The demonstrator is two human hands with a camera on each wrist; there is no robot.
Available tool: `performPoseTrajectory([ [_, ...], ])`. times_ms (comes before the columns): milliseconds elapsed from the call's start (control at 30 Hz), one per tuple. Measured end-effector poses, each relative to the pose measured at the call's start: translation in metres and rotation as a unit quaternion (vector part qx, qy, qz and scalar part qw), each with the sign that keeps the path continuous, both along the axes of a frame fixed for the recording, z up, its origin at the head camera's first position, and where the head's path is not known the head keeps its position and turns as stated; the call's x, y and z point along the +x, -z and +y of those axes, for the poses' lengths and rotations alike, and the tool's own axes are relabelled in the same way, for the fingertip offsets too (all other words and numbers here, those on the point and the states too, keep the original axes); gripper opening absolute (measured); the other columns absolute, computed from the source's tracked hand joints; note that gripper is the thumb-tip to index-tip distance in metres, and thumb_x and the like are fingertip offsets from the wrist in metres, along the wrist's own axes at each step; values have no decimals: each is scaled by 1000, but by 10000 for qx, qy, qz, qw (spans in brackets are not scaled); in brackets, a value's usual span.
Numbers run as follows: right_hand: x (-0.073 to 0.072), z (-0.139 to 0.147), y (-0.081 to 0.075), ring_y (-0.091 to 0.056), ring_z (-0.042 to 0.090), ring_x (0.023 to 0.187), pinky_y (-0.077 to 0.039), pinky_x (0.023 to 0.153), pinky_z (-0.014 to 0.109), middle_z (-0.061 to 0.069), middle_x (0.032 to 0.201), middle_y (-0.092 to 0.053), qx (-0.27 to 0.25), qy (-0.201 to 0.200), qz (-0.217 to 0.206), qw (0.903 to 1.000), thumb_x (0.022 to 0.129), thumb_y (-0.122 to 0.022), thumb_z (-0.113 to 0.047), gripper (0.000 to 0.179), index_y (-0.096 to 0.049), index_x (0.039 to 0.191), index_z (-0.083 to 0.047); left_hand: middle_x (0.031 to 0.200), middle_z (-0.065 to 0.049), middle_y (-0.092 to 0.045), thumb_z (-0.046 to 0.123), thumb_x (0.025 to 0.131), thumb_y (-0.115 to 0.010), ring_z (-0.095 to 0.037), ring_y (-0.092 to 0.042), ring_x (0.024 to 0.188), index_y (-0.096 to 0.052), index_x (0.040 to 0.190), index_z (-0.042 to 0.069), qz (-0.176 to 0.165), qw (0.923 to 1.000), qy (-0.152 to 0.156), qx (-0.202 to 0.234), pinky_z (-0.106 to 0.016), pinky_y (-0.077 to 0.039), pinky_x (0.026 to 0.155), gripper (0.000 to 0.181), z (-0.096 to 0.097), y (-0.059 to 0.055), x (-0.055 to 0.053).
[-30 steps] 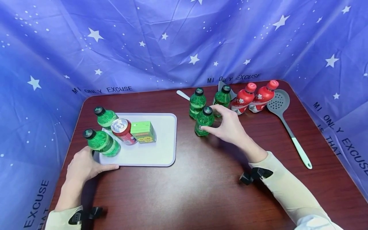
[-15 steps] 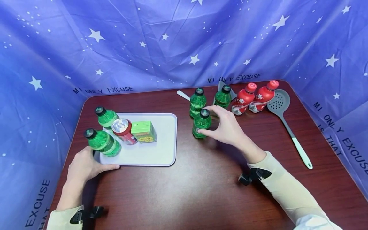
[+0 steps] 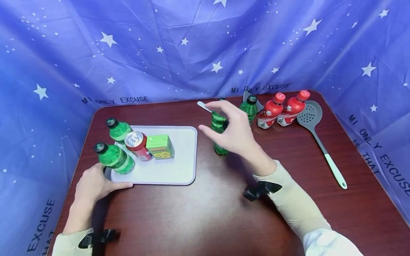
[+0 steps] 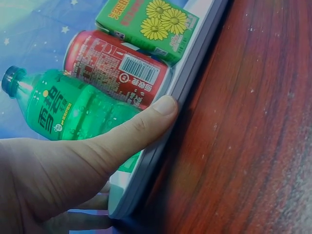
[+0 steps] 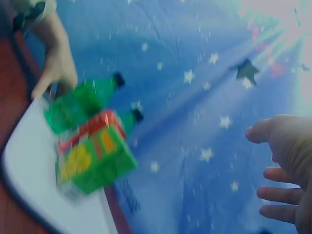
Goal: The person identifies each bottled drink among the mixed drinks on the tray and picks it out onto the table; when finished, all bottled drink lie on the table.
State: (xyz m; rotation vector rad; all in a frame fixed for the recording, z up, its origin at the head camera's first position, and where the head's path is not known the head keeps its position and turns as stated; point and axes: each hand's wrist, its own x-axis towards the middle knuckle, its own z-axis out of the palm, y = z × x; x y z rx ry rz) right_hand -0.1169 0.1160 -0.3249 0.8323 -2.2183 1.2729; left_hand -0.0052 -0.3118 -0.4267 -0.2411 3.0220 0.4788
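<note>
My left hand [image 3: 93,183] grips the near left corner of a white tray [image 3: 182,170]; its thumb [image 4: 141,119] lies along the rim and the fingers reach round the corner. On the tray stand a green soda bottle [image 3: 116,160] beside that hand, a second green bottle [image 3: 119,131], a red can [image 3: 137,145] and a green drink carton [image 3: 160,146]. Holding nothing, my right hand [image 3: 234,129] hovers with thumb and fingers spread. It partly hides a near green bottle [image 3: 220,149] and another green bottle [image 3: 217,121] behind.
Further right stand a green bottle [image 3: 250,106] and two red bottles [image 3: 270,112]. A grey skimmer [image 3: 310,113] with a pale green handle lies beside them. A white handle [image 3: 204,106] shows at the back. Starry blue cloth [image 3: 179,71] surrounds the table.
My right hand first shifted the near green bottle slightly left and toward me, then let it go and moved up and left with fingers spread. The left hand and tray stay put.
</note>
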Motion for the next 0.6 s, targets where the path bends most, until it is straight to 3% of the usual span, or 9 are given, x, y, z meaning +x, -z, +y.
performPoseTrajectory([
  [100, 2, -26, -5, -74, 18, 112, -61, 100, 35, 7, 122, -77, -129, -339, 15, 9993, 84, -91, -20, 49, -72, 127, -6, 122, -41, -66, 76, 52, -95, -59, -65, 105, -59, 131, -8, -59, 10000, -30, -12, -69, -56, 76, 121, 0, -1, -1],
  [300, 0, -84, -1, -73, 17, 114, -59, 103, 30, 8, 123, -77, -196, -1089, -576, 9922, 86, -89, -19, 49, -71, 130, -6, 122, -42, -66, 75, 53, -95, -60, -65, 105, -58, 134, -6, -35, 10000, -40, -15, -69, -56, 77, 120, -1, -1, -2],
  [600, -20, -154, 4, -73, 12, 118, -52, 102, 13, 2, 133, -74, 419, -1374, -1183, 9825, 90, -86, -28, 51, -68, 135, -11, 122, -43, -65, 79, 51, -94, -62, -65, 107, -57, 137, -4, -84, 9999, -136, -48, -69, -56, 75, 125, 0, 3, -2],
])
